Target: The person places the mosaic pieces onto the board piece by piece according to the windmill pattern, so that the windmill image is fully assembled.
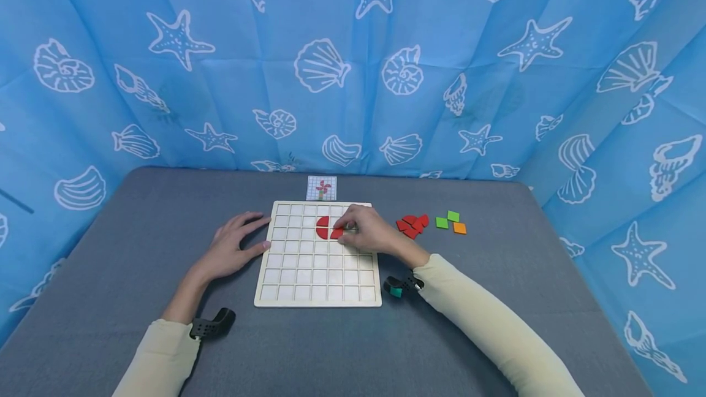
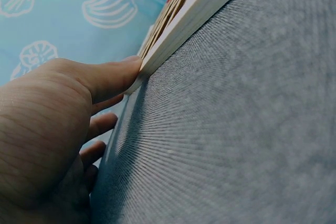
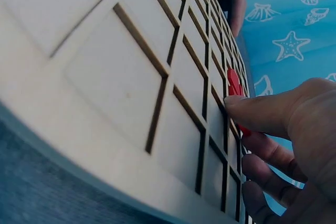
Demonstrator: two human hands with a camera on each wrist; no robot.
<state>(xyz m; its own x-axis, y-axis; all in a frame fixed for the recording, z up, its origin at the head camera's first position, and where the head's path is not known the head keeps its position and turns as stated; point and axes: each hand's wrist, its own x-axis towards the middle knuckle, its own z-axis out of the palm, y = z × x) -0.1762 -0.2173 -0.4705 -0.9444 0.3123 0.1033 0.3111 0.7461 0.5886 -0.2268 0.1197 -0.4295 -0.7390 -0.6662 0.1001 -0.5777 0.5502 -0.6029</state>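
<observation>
A white square board [image 1: 303,260] with a raised wooden grid lies on the table. Two red quarter-round tiles, an upper one [image 1: 323,221] and a lower one [image 1: 322,233], sit in its cells. Beside them, my right hand [image 1: 369,230] pinches another red tile [image 1: 336,234] between thumb and fingers, right at the grid. In the right wrist view the thumb [image 3: 262,111] partly hides the red. My left hand [image 1: 228,250] rests at the board's left edge with its fingers extended; in the left wrist view its thumb [image 2: 113,75] touches the board's rim [image 2: 173,32].
Right of the board lies a loose cluster of red tiles [image 1: 411,225]. Farther right are two green squares [image 1: 447,220] and an orange square [image 1: 459,228]. A small card [image 1: 322,188] with a printed grid and red-green flower pattern lies behind the board. A blue curtain [image 1: 353,115] borders the table.
</observation>
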